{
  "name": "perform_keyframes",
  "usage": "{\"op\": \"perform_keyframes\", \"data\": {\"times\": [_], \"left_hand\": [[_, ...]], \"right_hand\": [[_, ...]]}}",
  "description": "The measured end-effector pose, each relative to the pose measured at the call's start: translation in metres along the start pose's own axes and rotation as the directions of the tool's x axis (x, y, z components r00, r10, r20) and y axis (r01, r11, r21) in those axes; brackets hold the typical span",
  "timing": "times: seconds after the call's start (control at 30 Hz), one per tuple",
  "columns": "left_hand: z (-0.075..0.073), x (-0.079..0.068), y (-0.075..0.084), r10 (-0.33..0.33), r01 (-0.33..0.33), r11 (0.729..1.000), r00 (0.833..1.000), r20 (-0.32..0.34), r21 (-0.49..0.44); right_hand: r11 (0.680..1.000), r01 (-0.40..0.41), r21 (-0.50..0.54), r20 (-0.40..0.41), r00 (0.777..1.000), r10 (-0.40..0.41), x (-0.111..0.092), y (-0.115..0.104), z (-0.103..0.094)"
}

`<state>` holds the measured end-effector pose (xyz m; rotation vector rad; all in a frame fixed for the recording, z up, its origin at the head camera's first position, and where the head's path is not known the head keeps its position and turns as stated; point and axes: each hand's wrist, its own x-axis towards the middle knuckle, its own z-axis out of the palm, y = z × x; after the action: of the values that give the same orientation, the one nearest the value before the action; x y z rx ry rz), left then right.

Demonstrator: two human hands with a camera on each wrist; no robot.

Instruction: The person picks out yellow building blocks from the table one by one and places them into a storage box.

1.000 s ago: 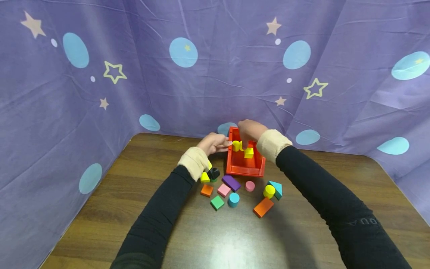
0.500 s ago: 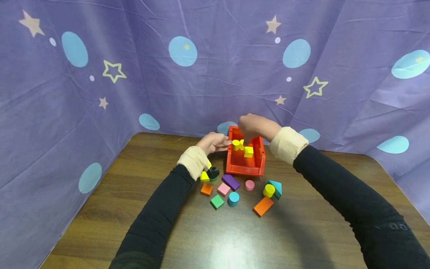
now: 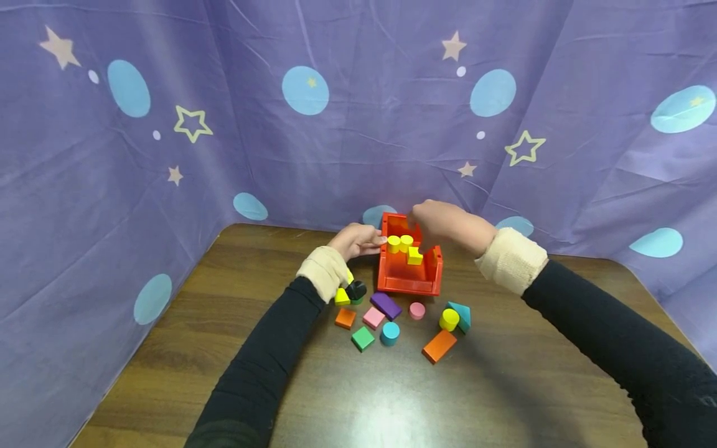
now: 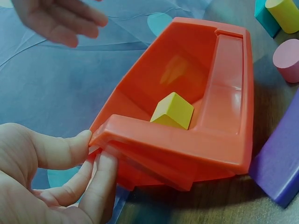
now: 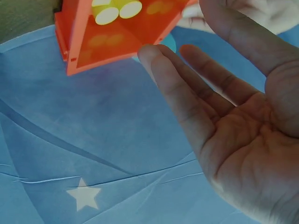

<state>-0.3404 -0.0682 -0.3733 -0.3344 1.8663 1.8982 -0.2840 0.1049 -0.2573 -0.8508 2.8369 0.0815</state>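
Left wrist: red tray [image 4: 229, 93] in pinch of left hand [image 4: 53, 196] (at one corner), right hand [image 4: 60, 21] apart from it, loose-fingered.

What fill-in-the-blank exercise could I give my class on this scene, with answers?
1. The left grip pinches the edge of the red container, while the right grip holds ____.
2. The head view shows ____ yellow cylinders inside the container.
3. The long ____ block lies between the container and the pink square block.
4. The cylinder beside the blue triangular block is coloured ____.
Missing words: nothing; two; purple; yellow.
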Motion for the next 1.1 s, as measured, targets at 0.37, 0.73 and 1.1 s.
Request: {"op": "perform_keyframes", "data": {"times": [0.37,0.73,1.1], "left_hand": [[0.0,0.001,-0.002,0.009,-0.009,1.0,1.0,0.001,0.003],[0.002,0.001,-0.001,0.008,-0.008,1.0,1.0,0.004,-0.003],[0.001,-0.001,-0.001,0.005,-0.005,1.0,1.0,0.012,-0.005]], "right_hand": [[0.997,0.072,-0.034,0.039,0.997,-0.07,-0.033,-0.004,0.025],[0.989,0.147,0.028,0.023,0.989,-0.147,-0.066,0.009,0.049],[0.973,0.204,0.105,0.058,0.976,-0.21,-0.079,0.022,0.07]]}}
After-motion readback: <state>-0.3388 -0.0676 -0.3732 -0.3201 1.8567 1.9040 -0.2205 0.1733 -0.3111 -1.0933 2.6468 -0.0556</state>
